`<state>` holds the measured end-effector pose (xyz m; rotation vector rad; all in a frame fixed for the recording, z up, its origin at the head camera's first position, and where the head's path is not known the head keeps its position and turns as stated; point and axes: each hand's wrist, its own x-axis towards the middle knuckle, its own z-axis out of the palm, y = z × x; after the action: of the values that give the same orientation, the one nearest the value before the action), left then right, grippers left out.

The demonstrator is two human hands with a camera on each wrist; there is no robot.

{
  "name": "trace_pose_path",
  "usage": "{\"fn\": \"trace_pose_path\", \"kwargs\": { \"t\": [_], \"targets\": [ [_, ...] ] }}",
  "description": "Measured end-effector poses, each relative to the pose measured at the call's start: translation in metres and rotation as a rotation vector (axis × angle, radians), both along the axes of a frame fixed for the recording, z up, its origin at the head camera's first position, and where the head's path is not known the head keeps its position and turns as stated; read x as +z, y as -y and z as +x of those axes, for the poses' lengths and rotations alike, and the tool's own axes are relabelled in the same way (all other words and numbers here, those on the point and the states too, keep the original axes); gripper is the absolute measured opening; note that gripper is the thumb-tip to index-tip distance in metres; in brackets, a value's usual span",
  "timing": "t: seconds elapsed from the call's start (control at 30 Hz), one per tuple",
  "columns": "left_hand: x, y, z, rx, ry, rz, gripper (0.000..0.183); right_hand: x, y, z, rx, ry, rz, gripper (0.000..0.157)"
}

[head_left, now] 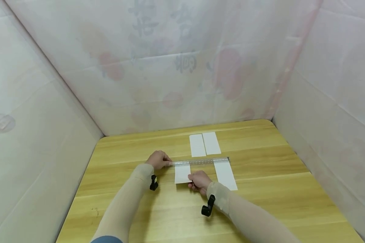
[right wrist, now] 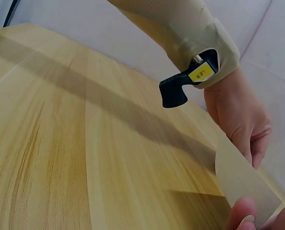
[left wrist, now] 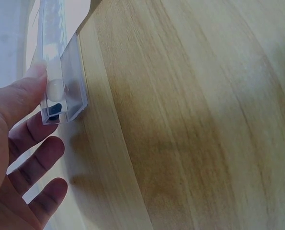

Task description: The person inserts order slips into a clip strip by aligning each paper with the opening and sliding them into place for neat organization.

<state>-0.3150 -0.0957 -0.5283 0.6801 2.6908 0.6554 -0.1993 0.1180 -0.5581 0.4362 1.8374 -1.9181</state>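
Observation:
My left hand [head_left: 159, 160] pinches the left end of a clear plastic ruler [head_left: 202, 162] between thumb and fingers. In the left wrist view the thumb [left wrist: 29, 88] lies against the ruler's near end, and the other fingers are loosely bent beneath. The ruler lies across the top of a white paper slip [head_left: 181, 174]. My right hand [head_left: 200, 181] pinches this slip at its lower right corner. In the right wrist view the slip [right wrist: 243, 179] stands tilted up from the table, with a right fingertip [right wrist: 245, 211] at its edge.
Another white slip [head_left: 226, 174] lies at the right, its top under the ruler's far end. Beyond the ruler, two white slips [head_left: 197, 145] lie side by side on the wooden table [head_left: 124, 145]. Pale fabric walls [head_left: 170, 84] stand around the back and sides.

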Motion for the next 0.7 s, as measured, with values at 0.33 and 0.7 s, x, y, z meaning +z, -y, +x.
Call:
{"fn": "trace_pose_path", "kwargs": {
  "t": [0.33, 0.7],
  "targets": [
    [0.0034, 0.0005, 0.0062, 0.018, 0.010, 0.006, 0.008, -0.0003, 0.0000, 0.0030, 0.001, 0.001, 0.003, 0.034],
    [0.0048, -0.0015, 0.0086, 0.009, 0.001, 0.018, 0.008, -0.0003, -0.0012, 0.0050, -0.015, -0.011, -0.007, 0.024]
  ]
}}
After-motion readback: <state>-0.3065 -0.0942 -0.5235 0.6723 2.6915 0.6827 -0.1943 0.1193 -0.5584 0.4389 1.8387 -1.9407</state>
